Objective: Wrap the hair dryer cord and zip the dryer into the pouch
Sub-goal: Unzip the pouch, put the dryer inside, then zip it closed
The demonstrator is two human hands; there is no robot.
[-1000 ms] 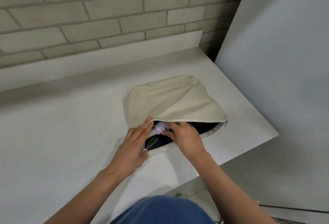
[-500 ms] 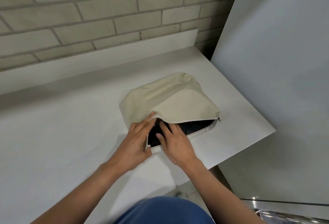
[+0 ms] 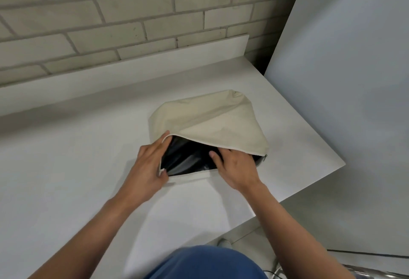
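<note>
White counter [image 3: 66,168], brick wall [image 3: 110,13] behind. Cream pouch [image 3: 210,119] lies with its mouth gaping. Left hand [image 3: 148,168] pinches its left corner; right hand [image 3: 236,168] reaches inside, grasp not determinable. Dryer unseen, presumably inside. Risk: black lining [image 3: 186,157] or cord snagging the zipper pull [image 3: 265,157].

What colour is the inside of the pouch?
The lining is shiny black; the head view shows it best.
</note>
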